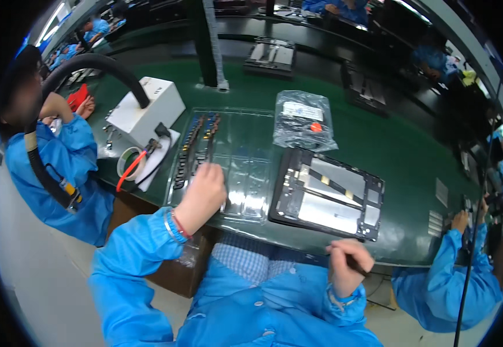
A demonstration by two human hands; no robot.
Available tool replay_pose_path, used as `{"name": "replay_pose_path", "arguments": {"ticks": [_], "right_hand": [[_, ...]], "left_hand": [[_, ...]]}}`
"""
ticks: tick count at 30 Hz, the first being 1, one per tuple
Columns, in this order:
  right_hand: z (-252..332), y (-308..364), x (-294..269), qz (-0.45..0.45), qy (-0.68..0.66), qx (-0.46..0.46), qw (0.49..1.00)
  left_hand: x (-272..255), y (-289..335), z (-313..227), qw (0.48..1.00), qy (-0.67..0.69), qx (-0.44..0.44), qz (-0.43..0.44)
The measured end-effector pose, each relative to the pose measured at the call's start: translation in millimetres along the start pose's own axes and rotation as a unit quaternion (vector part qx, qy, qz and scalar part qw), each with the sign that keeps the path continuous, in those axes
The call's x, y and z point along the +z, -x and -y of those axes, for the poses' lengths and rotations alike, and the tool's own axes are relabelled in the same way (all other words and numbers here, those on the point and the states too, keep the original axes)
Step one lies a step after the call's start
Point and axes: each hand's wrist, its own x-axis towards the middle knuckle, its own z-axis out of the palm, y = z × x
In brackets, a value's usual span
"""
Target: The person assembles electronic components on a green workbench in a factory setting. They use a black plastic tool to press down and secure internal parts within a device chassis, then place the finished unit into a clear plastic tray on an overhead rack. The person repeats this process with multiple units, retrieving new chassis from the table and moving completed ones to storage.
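My left hand [204,194] reaches over a clear plastic tray [248,151], fingertips drawn together at the near end of a row of small dark parts [210,133] with gold ends. What the fingertips hold, if anything, is hidden. A second row of such parts [188,144] runs along the tray's left side. At the front table edge, my right hand [348,263] is closed round a slim dark thing [357,266] whose kind I cannot make out. Just beyond that hand lies an opened tablet body [329,209], its silver battery area showing, on top of another dark panel.
A clear bag [303,121] with a white label and orange dot lies behind the tablet. To the left stand a white box [147,110] with a thick black hose and a tape roll [130,162]. Co-workers in blue sit at left [60,168] and right [448,277].
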Motion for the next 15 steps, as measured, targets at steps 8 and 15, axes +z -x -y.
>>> {"name": "replay_pose_path", "arguments": {"ticks": [8, 15], "right_hand": [[-15.2, -124.9, -61.1, 0.048, 0.337, -0.117, 0.933], [-80.7, -146.9, -37.8, 0.115, 0.48, -0.209, 0.844]], "left_hand": [[-76.1, -77.7, -9.2, 0.946, 0.257, -0.004, -0.197], [-23.7, -186.7, -76.0, 0.809, 0.537, -0.021, -0.239]]}}
